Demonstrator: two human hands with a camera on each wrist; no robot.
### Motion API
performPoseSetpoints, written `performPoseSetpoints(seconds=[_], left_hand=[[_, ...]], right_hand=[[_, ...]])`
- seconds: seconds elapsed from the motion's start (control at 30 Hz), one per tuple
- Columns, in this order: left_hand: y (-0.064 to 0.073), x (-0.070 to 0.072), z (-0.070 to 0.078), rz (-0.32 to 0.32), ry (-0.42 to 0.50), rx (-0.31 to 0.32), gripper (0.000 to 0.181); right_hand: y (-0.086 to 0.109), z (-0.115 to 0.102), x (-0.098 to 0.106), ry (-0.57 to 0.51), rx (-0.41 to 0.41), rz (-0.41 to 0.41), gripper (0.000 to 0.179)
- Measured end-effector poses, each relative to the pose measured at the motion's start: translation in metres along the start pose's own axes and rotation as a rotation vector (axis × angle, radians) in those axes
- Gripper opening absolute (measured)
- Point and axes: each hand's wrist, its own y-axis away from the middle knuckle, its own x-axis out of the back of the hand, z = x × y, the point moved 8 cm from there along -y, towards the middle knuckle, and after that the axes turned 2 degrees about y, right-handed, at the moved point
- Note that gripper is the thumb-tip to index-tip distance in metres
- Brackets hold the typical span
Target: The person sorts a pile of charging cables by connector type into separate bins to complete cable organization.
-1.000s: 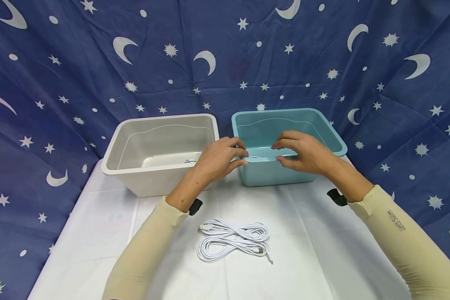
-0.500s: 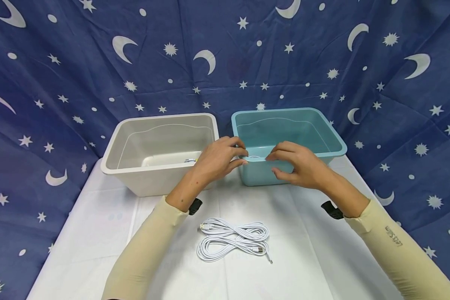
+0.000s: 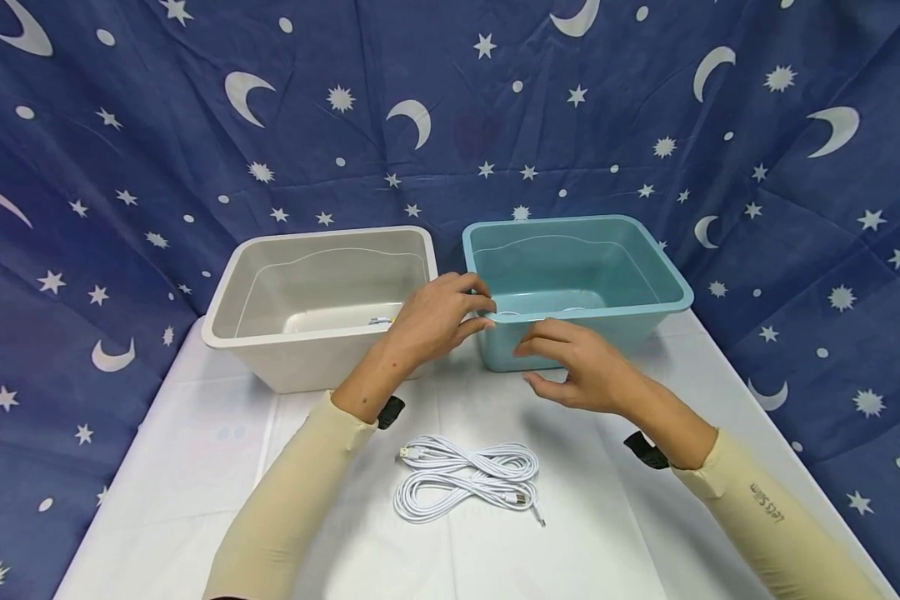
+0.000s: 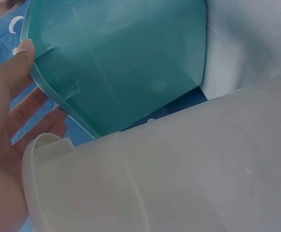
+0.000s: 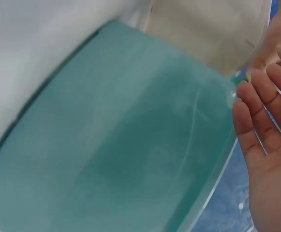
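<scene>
My left hand (image 3: 441, 315) is at the front left corner of the teal bin (image 3: 547, 342). In the left wrist view, the thumb of that hand (image 4: 7, 96) lies on the bin's rim and its fingers reach behind it, so it grips the rim. My right hand (image 3: 577, 367) hovers in front of the bin's front wall, fingers loosely bent and holding nothing. White curved edges, like cable, show just inside the teal bin. On the table lie white coiled USB cables (image 3: 468, 479), their plugs showing, with neither hand on them.
An off-white bin (image 3: 322, 358) stands to the left of the teal one, with a small silvery plug (image 3: 380, 320) inside it. Both bins stand on a white tablecloth (image 3: 187, 467). Behind them hangs a blue curtain (image 3: 465, 100) with moons and stars.
My right hand has come out from over the teal bin and moved down, towards me and slightly left. The left hand, both bins and the coiled cables have stayed put.
</scene>
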Motion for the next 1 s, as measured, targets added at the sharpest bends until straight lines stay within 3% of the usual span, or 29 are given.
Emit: performPoseSetpoints(seconds=[0.53,1.0], left_hand=[[0.001,0.000,-0.001,0.006,-0.012,0.003,0.026],[0.002,0.002,0.001,0.024,-0.006,-0.019,0.026]], right_hand=[[0.011,-0.025,-0.057,-0.047,-0.029,-0.075,0.024],[0.021,-0.040,-0.091,-0.086,-0.033,-0.099,0.025]])
